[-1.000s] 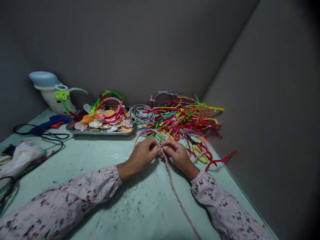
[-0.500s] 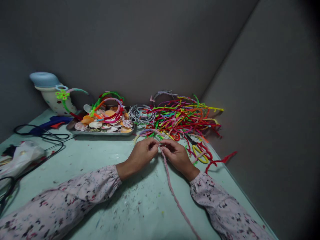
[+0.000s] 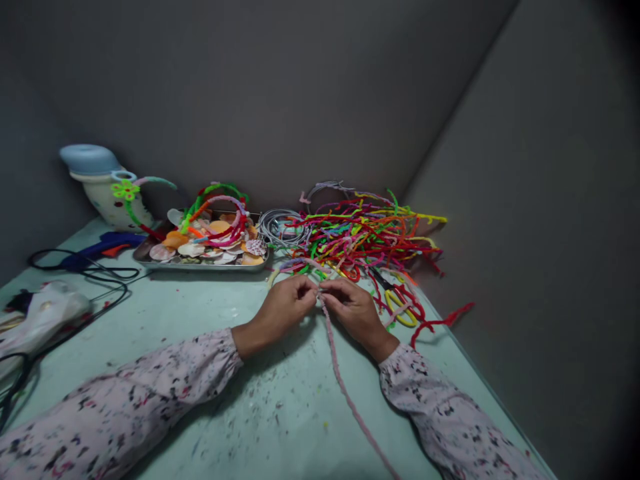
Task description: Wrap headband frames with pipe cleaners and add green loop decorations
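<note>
Fingertip to fingertip over the middle of the table, my left hand (image 3: 289, 308) and my right hand (image 3: 354, 312) pinch the upper end of a pink pipe cleaner (image 3: 345, 393). Its long tail runs down from between them toward the near edge. The tip itself is mostly hidden by my fingers. Just beyond my hands lies a curved pastel headband (image 3: 304, 261), in front of a heap of coloured pipe cleaners (image 3: 360, 230). Yellow-handled scissors (image 3: 400, 308) rest right of my right hand.
A metal tray (image 3: 200, 267) of seashells (image 3: 220, 247) stands at the back with wrapped headbands on it. Coiled grey wire (image 3: 283, 228) sits beside it. Left are a tilted blue-lidded bottle (image 3: 107, 190), a blue glue gun (image 3: 100, 248), a black cord (image 3: 117, 287) and a white bag (image 3: 55, 310).
Hardly anything differs. Both hands stay in the same place, and the pink pipe cleaner's tail has shifted very slightly left.
</note>
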Tool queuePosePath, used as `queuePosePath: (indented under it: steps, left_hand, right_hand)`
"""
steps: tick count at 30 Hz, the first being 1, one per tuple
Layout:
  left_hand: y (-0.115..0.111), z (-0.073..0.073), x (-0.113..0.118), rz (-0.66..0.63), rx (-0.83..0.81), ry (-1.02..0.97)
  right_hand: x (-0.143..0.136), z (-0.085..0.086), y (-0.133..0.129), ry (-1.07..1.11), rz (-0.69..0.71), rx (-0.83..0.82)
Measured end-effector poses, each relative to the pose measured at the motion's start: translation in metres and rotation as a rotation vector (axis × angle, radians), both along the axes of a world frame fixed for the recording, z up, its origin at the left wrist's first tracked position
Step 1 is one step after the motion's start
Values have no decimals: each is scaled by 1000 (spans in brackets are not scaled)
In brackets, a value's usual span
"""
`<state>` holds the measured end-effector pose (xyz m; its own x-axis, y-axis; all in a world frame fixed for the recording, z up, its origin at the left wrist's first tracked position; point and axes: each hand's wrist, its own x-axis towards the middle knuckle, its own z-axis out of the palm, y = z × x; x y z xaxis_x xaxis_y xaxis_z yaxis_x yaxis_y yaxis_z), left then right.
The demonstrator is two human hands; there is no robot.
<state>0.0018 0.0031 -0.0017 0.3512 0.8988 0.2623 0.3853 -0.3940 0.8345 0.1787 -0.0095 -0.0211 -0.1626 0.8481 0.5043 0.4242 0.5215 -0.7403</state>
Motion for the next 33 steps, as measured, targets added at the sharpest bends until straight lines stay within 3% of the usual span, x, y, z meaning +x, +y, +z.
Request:
queuePosePath:
  steps: [19, 33]
  left_hand:
    - [-2, 5, -1, -32, -15, 64]
    - [3, 1, -5, -88, -22, 75]
  right_hand:
    - [1, 1, -1, -20, 18, 10]
    - [-2, -2, -2, 69, 9, -118]
